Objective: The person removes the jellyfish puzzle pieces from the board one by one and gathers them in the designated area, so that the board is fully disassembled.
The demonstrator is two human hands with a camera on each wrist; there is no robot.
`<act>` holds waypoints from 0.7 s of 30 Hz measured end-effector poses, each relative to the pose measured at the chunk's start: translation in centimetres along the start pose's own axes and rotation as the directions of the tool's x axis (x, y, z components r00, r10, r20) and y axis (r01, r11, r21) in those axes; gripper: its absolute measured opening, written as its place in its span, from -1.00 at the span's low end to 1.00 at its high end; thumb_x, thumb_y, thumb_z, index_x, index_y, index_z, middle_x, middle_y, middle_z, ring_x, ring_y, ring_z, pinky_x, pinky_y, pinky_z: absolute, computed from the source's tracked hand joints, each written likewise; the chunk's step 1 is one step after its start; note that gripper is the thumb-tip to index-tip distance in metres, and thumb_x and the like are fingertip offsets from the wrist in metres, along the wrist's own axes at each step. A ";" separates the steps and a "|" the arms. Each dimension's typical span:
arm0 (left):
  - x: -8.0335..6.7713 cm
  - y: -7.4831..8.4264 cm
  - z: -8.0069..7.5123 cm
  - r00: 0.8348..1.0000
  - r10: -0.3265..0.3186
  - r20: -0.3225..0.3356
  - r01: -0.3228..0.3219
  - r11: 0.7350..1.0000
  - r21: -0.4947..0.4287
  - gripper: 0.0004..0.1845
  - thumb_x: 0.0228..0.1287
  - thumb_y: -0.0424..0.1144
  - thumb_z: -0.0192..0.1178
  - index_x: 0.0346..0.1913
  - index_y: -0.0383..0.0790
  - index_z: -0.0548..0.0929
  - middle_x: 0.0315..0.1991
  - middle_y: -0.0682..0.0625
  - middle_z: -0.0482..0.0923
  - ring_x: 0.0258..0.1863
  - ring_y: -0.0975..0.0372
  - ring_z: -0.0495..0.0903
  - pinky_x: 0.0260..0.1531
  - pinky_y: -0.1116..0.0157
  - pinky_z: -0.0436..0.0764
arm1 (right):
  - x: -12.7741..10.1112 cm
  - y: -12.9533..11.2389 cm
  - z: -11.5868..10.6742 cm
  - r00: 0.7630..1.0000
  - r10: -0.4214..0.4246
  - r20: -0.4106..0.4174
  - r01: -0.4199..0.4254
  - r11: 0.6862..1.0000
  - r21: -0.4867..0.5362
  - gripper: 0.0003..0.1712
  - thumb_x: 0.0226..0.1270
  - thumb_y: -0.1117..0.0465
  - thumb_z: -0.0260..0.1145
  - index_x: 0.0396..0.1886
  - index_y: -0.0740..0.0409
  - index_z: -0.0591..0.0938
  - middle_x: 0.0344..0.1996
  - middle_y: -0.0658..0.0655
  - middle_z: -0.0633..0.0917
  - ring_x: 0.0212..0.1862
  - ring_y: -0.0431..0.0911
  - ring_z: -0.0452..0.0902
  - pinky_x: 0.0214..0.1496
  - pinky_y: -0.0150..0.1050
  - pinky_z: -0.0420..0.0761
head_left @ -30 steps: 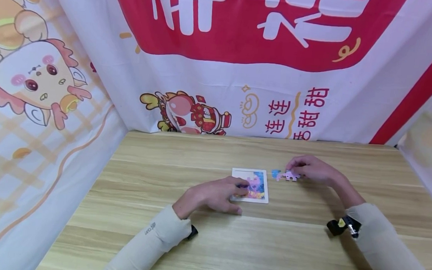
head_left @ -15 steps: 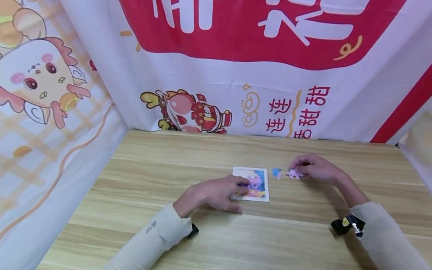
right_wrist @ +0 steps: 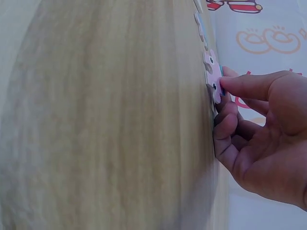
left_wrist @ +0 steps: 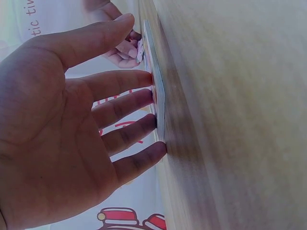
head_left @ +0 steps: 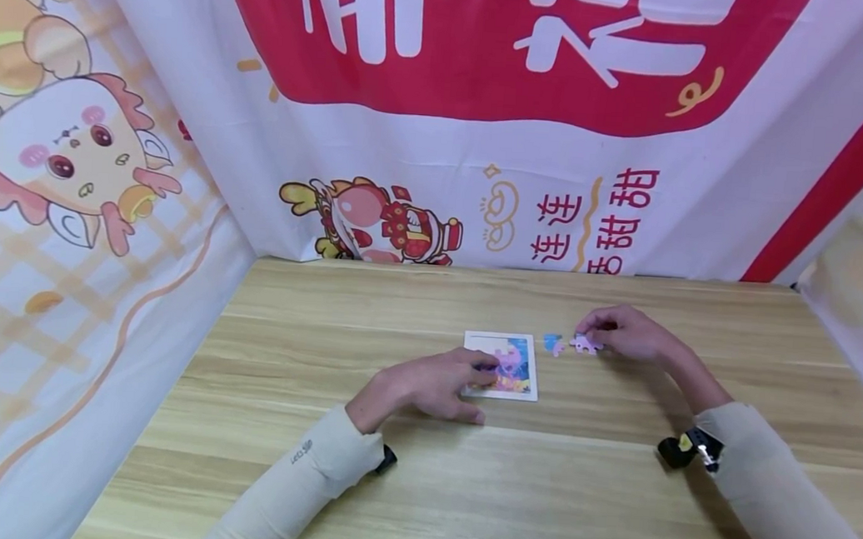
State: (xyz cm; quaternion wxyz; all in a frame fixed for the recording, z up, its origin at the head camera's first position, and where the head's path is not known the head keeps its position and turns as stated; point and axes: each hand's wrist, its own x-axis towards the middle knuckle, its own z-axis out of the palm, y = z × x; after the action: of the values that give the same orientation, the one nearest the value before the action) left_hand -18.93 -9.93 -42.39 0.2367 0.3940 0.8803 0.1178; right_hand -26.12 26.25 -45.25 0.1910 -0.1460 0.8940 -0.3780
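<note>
A small white-framed puzzle board (head_left: 524,344) with a colourful picture lies flat at the middle of the wooden table (head_left: 416,486). My left hand (head_left: 461,382) rests on its near left part; in the left wrist view its straight fingers (left_wrist: 139,79) press the board (left_wrist: 159,103). Just right of the board lie a blue puzzle piece (head_left: 551,342) and a pink puzzle piece (head_left: 585,344). My right hand (head_left: 618,333) holds the pink piece at its edge. In the right wrist view the curled fingers (right_wrist: 240,86) pinch the pink piece (right_wrist: 211,72) low over the table.
Printed cloth banners (head_left: 441,136) wall the table at the back and on both sides. A black wrist camera (head_left: 682,450) sits on my right sleeve and another (head_left: 385,460) under my left. Bare wood runs in front of the board.
My right hand has drawn the pink piece slightly right and away from the blue piece. My left hand has stayed on the board.
</note>
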 end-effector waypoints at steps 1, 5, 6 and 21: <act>0.0 0.0 0.0 1.000 0.000 0.000 0.000 1.000 -0.002 -0.27 0.51 0.05 0.34 0.62 -0.07 0.41 0.74 0.03 0.13 0.71 0.09 0.15 0.70 0.09 0.25 | 0.0 0.0 0.0 1.000 -0.003 -0.008 0.003 1.000 -0.005 -0.70 0.62 0.30 0.22 0.18 0.26 0.72 0.07 0.26 0.74 0.02 0.00 0.58 0.00 -0.24 0.56; 0.0 0.0 0.0 1.000 -0.004 0.003 0.004 1.000 -0.008 -0.27 0.51 0.05 0.34 0.62 -0.07 0.41 0.74 0.03 0.13 0.72 0.09 0.14 0.70 0.09 0.26 | -0.1 -0.3 0.2 1.000 -0.012 -0.023 0.011 1.000 -0.016 -0.72 0.60 0.29 0.24 0.16 0.23 0.74 0.04 0.24 0.74 -0.01 -0.01 0.57 -0.02 -0.24 0.57; 0.0 0.1 0.0 1.000 -0.005 0.003 0.005 1.000 -0.009 -0.27 0.51 0.05 0.34 0.62 -0.06 0.41 0.74 0.03 0.13 0.72 0.09 0.14 0.70 0.09 0.26 | -0.1 -0.3 0.3 1.000 -0.012 -0.025 0.012 1.000 -0.017 -0.72 0.60 0.29 0.25 0.16 0.22 0.74 0.03 0.24 0.74 -0.03 -0.01 0.56 -0.02 -0.23 0.57; -0.1 0.3 -0.1 1.000 -0.024 0.004 0.024 0.999 -0.025 -0.27 0.50 0.05 0.34 0.62 -0.08 0.42 0.75 0.04 0.12 0.73 0.11 0.12 0.72 0.10 0.20 | -0.2 -0.5 0.6 0.999 -0.004 -0.050 0.001 0.998 -0.056 -0.73 0.62 0.25 0.26 0.14 0.18 0.76 -0.04 0.20 0.74 -0.09 -0.02 0.52 -0.08 -0.23 0.54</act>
State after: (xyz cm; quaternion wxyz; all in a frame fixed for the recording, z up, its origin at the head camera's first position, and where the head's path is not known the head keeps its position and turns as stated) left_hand -18.74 -9.85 -42.13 0.2444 0.3807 0.8830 0.1254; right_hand -25.63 25.62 -45.24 0.1639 -0.1432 0.9085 -0.3566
